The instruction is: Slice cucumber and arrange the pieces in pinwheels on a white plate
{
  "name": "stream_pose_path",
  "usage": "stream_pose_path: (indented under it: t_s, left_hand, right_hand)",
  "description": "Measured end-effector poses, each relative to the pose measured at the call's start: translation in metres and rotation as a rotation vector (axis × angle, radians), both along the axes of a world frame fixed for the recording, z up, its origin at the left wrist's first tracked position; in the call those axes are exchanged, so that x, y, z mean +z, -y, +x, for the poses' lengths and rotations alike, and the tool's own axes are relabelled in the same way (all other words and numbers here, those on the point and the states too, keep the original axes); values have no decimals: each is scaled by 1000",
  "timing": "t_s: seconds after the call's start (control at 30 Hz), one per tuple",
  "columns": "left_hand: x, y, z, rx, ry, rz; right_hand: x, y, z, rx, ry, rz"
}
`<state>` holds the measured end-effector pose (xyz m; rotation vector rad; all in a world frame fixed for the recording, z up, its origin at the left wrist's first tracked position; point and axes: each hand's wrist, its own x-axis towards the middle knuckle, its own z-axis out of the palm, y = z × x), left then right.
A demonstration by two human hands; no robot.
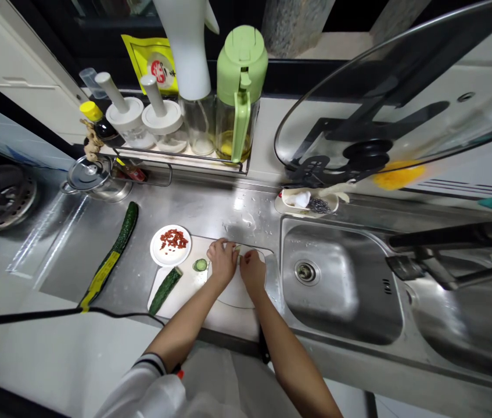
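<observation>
My left hand (222, 260) and my right hand (252, 269) are close together over a white cutting board (228, 316) on the steel counter. Both have their fingers curled on a small pale green piece between them, too hidden to name. A cucumber slice (200, 265) lies just left of my left hand. A cut piece of cucumber (165, 289) rests on the board's left edge. A small white plate with red chopped bits (170, 245) sits beyond it.
A whole cucumber with a yellow label (112, 255) lies on the counter to the left. A steel sink (337, 284) is to the right, with a faucet (441, 255). Condiment jars and a green oil bottle (239, 93) stand on a rack behind. A glass lid (394, 93) stands at the back right.
</observation>
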<state>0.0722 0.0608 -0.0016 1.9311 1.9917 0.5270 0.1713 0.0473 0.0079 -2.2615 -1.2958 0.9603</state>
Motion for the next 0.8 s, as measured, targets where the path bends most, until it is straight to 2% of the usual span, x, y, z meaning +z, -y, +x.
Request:
stream_pose_path:
  t_s: [0.23,0.5,0.8]
  left_hand:
    - [-2,1,2,-46,1,6]
    - [-1,0,2,-39,-21,-16]
    - [2,1,4,-8,-60,-37]
  right_hand:
    - [0,6,2,145,74,4]
    - [-18,30,7,389,260,343]
    - [-31,33,8,423,309,521]
